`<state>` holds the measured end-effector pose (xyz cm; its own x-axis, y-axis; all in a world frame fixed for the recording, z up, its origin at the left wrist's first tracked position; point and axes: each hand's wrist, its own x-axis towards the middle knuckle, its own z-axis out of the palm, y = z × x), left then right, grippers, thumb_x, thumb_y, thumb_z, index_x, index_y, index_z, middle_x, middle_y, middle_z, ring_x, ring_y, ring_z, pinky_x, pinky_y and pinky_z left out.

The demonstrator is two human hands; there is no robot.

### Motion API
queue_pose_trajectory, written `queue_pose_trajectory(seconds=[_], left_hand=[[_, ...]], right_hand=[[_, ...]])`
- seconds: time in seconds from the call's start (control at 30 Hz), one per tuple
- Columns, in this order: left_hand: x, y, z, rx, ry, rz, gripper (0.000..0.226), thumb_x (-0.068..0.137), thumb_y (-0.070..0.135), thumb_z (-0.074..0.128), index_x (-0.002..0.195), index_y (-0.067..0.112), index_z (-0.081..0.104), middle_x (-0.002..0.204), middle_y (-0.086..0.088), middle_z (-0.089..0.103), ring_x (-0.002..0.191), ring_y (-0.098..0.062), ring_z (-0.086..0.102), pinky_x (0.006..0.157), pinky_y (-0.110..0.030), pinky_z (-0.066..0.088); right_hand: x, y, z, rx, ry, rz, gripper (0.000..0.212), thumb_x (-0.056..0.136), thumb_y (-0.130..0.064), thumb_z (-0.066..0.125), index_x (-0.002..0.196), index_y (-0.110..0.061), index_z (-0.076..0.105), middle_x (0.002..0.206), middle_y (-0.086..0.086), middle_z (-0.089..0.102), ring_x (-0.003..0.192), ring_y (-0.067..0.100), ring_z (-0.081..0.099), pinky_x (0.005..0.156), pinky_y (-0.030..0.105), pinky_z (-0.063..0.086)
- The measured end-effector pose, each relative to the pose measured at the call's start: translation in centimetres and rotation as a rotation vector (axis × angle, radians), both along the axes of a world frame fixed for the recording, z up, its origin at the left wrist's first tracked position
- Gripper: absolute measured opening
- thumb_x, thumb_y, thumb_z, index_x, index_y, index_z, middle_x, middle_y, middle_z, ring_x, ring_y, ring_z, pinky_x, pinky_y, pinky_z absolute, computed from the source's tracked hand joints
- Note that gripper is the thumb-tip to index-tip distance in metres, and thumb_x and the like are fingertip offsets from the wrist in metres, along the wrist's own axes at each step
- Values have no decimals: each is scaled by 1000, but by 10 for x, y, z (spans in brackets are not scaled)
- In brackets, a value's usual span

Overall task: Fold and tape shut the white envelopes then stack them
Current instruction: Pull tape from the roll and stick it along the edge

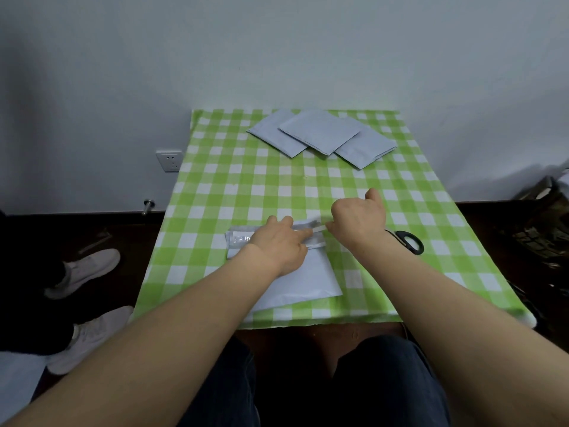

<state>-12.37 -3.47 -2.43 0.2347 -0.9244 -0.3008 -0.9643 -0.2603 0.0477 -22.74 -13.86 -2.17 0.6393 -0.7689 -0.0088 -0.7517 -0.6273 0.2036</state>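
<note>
- White flat paper envelope (311, 272) lies at the near edge of the green-and-white checked tablecloth (215, 180), with its top flap folded down.
- Left hand (277, 245) presses with straight fingers on the flap, probably so that the fold does not open and the envelope does not slide.
- Right hand (358, 220) pinches one end of the shiny clear tape strip (241, 239), which runs across the flap, seemingly to hold it tight.
- The envelope looks pale and smooth.
- Three more white envelopes (320, 134) overlap at the far edge, and black-handled scissors (411, 241) lie beside the right wrist.
</note>
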Motion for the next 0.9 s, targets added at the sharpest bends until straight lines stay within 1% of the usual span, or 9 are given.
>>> queue_pose_trajectory(seconds=[0.13, 0.23, 0.3, 0.37, 0.47, 0.6, 0.73, 0.8, 0.9], left_hand=[[-2, -1, 1, 0, -18, 11, 49, 100, 28, 18, 148, 31, 19, 130, -12, 40, 110, -31, 40, 97, -35, 31], [-3, -2, 2, 11, -19, 19, 48, 100, 29, 19, 148, 30, 21, 131, -12, 40, 110, -31, 39, 97, -36, 31], [-4, -1, 1, 30, -31, 4, 48, 100, 31, 19, 148, 29, 20, 131, -13, 38, 113, -30, 38, 97, -36, 30], [-5, 0, 2, 45, -21, 4, 48, 99, 36, 20, 147, 30, 22, 131, -15, 36, 114, -32, 37, 99, -39, 30], [-8, 0, 2, 42, 38, 25, 46, 100, 35, 20, 142, 22, 34, 127, -18, 38, 115, -33, 37, 100, -40, 29], [-10, -4, 12, -65, 129, 172, 45, 92, 43, 42, 123, 11, 49, 121, -14, 49, 110, -32, 48, 83, -36, 41], [-21, -17, 22, -278, 244, 285, 56, 84, 42, 59, 132, 15, 48, 120, -6, 60, 113, -28, 54, 83, -35, 45], [-25, -23, 23, -352, 317, 356, 49, 84, 37, 61, 128, 16, 53, 114, -5, 64, 110, -27, 57, 81, -33, 45], [-26, -27, 21, -442, 337, 404, 24, 89, 30, 60, 100, 11, 69, 97, -9, 69, 97, -30, 61, 71, -32, 42]], right_hand=[[-4, -5, 2, 34, 7, -14, 43, 91, -35, 55, 58, -16, 36, 54, -4, 40, 53, 17, 39, 97, 34, 23], [-15, -9, 13, 162, -41, -51, 37, 85, -54, 57, 80, -18, 59, 71, -3, 59, 75, 20, 57, 94, 35, 22], [-25, -13, 17, 264, -91, -52, 29, 82, -46, 64, 99, -22, 61, 92, -3, 66, 92, 19, 58, 87, 32, 23], [-34, -16, 18, 338, -175, -57, 27, 84, -22, 63, 110, -24, 59, 108, -4, 64, 102, 18, 56, 83, 30, 33], [-37, -13, 21, 352, -415, -70, 37, 83, 1, 48, 110, -21, 62, 113, -1, 63, 105, 22, 57, 80, 34, 50], [-30, -5, 21, 264, -464, 53, 35, 86, 1, 49, 111, -17, 64, 113, 2, 62, 107, 23, 55, 82, 36, 48], [-19, 9, 23, 275, -423, 139, 43, 85, 3, 49, 122, -18, 56, 119, 2, 57, 113, 22, 51, 83, 35, 45], [-16, 15, 27, 297, -457, 163, 45, 82, 3, 50, 122, -16, 53, 120, 2, 55, 113, 22, 50, 81, 33, 44], [-18, 19, 30, 332, -556, 227, 50, 80, 8, 47, 123, -15, 52, 127, 2, 52, 115, 21, 49, 76, 29, 40]])
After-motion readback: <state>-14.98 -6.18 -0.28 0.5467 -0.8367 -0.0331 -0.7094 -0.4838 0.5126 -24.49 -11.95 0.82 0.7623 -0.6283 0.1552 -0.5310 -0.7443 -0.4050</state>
